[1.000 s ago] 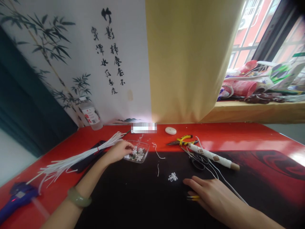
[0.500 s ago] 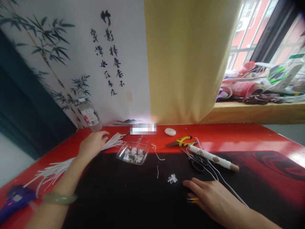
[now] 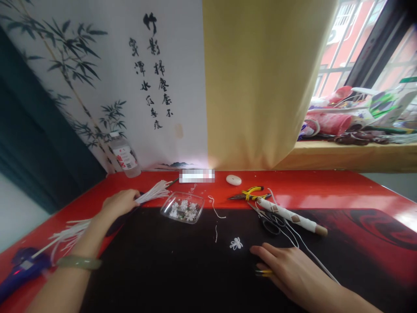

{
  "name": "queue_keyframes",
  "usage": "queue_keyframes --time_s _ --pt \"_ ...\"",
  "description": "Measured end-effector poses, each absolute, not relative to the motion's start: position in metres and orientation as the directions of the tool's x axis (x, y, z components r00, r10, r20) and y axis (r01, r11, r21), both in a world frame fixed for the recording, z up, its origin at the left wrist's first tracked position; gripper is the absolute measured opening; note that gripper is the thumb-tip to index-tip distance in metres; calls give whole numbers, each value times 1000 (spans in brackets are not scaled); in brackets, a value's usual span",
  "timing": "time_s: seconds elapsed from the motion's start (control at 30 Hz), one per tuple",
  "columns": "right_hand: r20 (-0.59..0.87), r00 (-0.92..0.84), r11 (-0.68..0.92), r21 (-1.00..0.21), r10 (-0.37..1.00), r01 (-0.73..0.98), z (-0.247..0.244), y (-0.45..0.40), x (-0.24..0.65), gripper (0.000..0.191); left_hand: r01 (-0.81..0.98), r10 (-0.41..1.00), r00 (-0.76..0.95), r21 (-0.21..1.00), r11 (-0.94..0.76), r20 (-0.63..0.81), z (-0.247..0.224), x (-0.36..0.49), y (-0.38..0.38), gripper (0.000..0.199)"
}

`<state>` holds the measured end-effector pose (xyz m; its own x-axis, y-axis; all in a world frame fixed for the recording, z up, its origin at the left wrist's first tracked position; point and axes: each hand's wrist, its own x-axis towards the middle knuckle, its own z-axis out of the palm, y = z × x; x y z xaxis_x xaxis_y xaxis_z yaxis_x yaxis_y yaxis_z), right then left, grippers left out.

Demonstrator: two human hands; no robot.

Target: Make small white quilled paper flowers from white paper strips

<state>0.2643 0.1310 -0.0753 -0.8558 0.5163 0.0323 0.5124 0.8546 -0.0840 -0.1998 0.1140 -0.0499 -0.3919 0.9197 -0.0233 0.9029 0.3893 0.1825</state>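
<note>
My left hand [image 3: 121,203] reaches to the red table's left side, its fingers curled at the lower end of a bundle of white cords [image 3: 154,192]. Something dark shows at and below those fingers; what they hold is hidden. My right hand [image 3: 289,265] rests on the black mat [image 3: 182,274], fingers bent around a slim tool with yellow-and-black ends [image 3: 264,273], mostly covered by the hand. Just left of its fingertips lies a white looped cord flower [image 3: 236,243]. A clear plastic box [image 3: 165,214] with several white flowers sits between the hands.
Yellow-handled pliers [image 3: 250,193], black-handled scissors [image 3: 272,225] and a white-wrapped stick [image 3: 288,215] lie at right. A white oval object [image 3: 233,179] is farther back. A blue glue gun [image 3: 24,271], more white strands [image 3: 70,234] and a clear bottle [image 3: 127,163] are at left.
My left hand has lowered slightly from above the white cord bundle, and its fingers have closed down at the bundle's end. The right hand stays put. The view has shifted a little.
</note>
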Motion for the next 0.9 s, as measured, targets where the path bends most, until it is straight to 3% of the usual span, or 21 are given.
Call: queue_keyframes --time_s 0.17,0.33,0.47,0.53,0.6,0.73,0.9 --pt "8 -854 852 -76 520 518 -75 131 265 38 863 854 -502 9 506 137 -23 -167 108 30" --pt "79 -861 864 -84 503 497 -74 134 267 35 888 837 -428 -13 460 342 18 -109 108 41" --pt "366 -805 881 -124 468 456 -62 130 277 24 974 945 -227 33 226 234 21 -40 96 36" --pt "516 -723 873 -112 459 474 -54 125 283 29 981 991 108 151 -119 75 13 0 81 32" --pt "571 -692 870 -83 442 487 -45 119 286 32 910 929 369 214 -356 -21 5 33 67 27" --pt "431 -833 934 -76 347 350 -30 111 278 17 834 819 550 165 -527 -162 -1 64 51 18" --pt "207 -905 922 -195 373 336 -24 114 271 15 789 779 613 129 -600 -129 0 56 52 17"
